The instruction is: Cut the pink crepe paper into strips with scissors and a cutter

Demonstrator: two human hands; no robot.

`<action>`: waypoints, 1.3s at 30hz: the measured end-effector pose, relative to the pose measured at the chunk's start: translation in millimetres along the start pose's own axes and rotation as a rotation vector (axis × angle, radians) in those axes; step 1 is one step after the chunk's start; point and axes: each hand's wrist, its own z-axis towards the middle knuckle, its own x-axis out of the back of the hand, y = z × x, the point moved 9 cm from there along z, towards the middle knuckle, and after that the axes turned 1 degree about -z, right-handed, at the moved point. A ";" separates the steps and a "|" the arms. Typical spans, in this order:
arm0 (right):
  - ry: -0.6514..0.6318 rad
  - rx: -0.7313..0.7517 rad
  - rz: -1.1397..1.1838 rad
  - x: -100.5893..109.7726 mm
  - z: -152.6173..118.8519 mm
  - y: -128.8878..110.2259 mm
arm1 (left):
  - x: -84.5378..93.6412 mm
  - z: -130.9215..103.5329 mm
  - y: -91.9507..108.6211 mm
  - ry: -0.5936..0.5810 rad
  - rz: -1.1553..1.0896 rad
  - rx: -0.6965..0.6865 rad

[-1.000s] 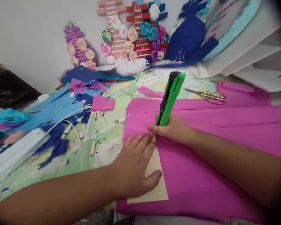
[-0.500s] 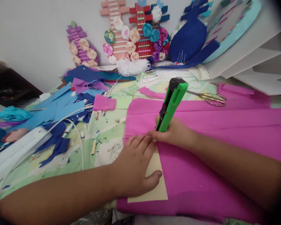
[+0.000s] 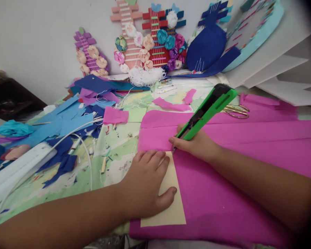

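My right hand (image 3: 197, 145) grips a green utility knife (image 3: 207, 112), its tip down at the top right corner of a pale yellow card (image 3: 171, 207). The card lies on a wide sheet of magenta paper (image 3: 235, 193). Spread flat over the card is my left hand (image 3: 147, 185), fingers pointing away and thumb apart, holding nothing. A folded strip of the pink paper (image 3: 158, 138) lies just beyond the card's top edge.
Gold-handled scissors (image 3: 237, 110) lie behind the knife, partly hidden. Blue paper scraps (image 3: 64, 114), a white power strip (image 3: 20, 169) and a cable (image 3: 89, 155) are at left. Decorated paper instruments (image 3: 158, 38) and white string (image 3: 147, 76) stand along the wall.
The knife has tilted over to the right, and its tip now shows at the card's corner. My left hand has drawn slightly back, uncovering the card's top edge.
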 end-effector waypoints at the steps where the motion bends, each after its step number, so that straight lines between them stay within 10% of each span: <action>1: 0.003 0.005 -0.007 0.2 -0.3 -0.6 | 1.8 0.3 0.1 0.004 0.001 -0.002; 26: 0.015 0.007 0.272 4.0 4.8 7.8 | 4.0 20.7 -25.6 -0.052 0.069 0.126; 39: -0.014 -0.114 0.697 -2.7 12.3 27.2 | -7.1 -31.4 36.2 -0.321 0.152 -0.218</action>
